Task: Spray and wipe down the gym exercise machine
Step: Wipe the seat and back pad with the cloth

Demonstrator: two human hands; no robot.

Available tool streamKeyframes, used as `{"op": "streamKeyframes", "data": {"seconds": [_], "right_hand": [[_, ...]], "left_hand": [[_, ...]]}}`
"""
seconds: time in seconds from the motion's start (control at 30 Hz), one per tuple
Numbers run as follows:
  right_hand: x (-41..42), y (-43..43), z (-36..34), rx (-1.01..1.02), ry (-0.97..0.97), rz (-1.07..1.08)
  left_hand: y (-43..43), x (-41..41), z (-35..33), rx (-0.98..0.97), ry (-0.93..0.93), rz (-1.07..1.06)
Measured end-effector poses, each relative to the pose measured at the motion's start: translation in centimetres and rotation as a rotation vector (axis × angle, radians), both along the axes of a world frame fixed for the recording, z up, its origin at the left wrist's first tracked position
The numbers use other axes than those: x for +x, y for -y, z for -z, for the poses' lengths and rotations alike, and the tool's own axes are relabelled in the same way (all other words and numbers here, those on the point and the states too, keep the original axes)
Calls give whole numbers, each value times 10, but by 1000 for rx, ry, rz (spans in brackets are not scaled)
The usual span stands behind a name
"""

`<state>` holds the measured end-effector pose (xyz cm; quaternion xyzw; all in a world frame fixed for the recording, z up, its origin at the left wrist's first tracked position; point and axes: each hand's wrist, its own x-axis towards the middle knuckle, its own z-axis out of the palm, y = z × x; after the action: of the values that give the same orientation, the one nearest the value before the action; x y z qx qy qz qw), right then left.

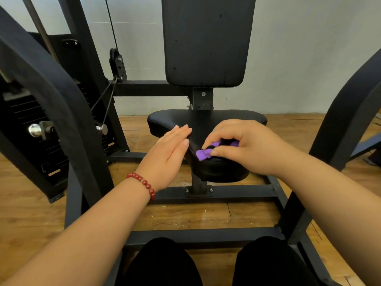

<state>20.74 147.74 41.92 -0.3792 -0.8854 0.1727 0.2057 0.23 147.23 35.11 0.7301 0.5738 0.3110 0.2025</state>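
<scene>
Your right hand (245,147) grips a bunched purple cloth (203,154), pressed on the black padded seat's (206,120) front edge. Your left hand (168,155) lies flat, fingers straight, against the seat's left side. Black backrest pad (207,40) stands behind.

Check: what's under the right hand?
A purple cloth, gripped by the right hand and pressed on the near end of the black seat pad. Only its edge shows; the hand covers the rest.

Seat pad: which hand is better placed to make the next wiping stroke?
Right. The right hand grips the purple cloth against the seat pad's front end. The left hand lies flat on the pad's left edge, holding nothing, so it seems better for steadying.
</scene>
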Motion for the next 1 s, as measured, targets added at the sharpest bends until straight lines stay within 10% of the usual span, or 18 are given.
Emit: {"op": "streamKeyframes", "data": {"seconds": [0.5, 1.0], "right_hand": [[-32, 55, 92, 396, -766, 643], [-55, 60, 111, 459, -973, 869]], "left_hand": [[20, 29, 6, 187, 127, 167], [19, 31, 12, 266, -43, 128]]}}
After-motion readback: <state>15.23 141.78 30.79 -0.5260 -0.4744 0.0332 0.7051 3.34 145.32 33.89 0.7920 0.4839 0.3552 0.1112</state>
